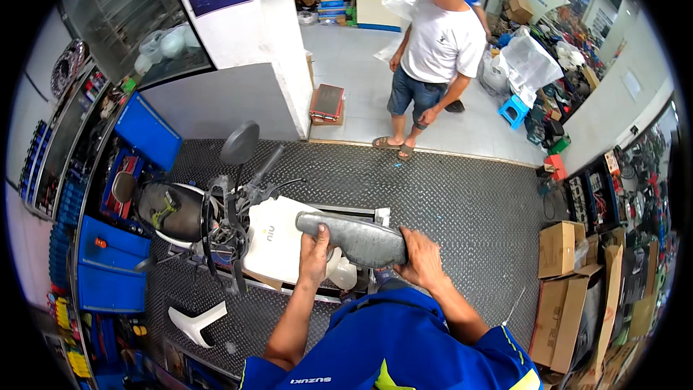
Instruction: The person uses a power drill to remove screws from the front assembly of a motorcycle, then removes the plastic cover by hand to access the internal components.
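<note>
A dark grey scooter seat (pixel 357 238) is held up between my two hands, over the rear of a white electric scooter (pixel 278 238). My left hand (pixel 315 251) grips its left end, thumb on top. At the other end my right hand (pixel 421 260) wraps round the edge, fingers curled. The scooter's handlebar (pixel 267 164) and round mirror (pixel 240 143) stand to the left. Beneath the seat, the scooter's rear is partly hidden by the seat and my hands.
A white Y-shaped panel (pixel 197 323) lies on the dark checker-plate floor (pixel 462 202). Blue tool cabinets (pixel 112 263) line the left side. Cardboard boxes (pixel 567 303) are stacked at the right. A person in a white shirt (pixel 442 43) stands beyond the floor's far edge.
</note>
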Demonstrator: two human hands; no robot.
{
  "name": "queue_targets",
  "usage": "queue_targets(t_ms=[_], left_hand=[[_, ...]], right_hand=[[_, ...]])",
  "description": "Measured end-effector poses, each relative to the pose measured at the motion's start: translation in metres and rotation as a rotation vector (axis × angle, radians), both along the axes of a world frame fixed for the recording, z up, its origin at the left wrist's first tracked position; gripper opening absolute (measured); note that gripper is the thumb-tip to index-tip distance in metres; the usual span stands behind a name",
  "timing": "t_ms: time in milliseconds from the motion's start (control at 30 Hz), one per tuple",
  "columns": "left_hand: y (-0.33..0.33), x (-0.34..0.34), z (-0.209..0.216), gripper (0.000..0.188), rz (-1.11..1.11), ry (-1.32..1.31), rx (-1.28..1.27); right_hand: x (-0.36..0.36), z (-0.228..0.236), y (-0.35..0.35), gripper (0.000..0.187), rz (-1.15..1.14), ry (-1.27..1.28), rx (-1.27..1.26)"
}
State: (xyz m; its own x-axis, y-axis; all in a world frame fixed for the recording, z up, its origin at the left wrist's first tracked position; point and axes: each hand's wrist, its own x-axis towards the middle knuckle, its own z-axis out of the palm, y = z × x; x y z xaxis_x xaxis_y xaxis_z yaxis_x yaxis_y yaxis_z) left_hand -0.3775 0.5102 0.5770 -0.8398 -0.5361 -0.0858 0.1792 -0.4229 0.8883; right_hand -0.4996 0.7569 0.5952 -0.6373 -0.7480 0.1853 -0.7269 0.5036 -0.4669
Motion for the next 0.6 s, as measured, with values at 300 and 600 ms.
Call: queue_targets(t_ms=[300,600], left_hand=[[0.016,-0.054,-0.006,0.056,-0.031,0.117,0.314],[0.034,-0.147,-0.004,0.054,0.007,0.182,0.290]], right_hand=[[-0.031,-0.022,0.019,0.095,0.030,-0.137,-0.035],[-0.175,-0.049,0.048,0.107,0.280,-0.543,-0.178]])
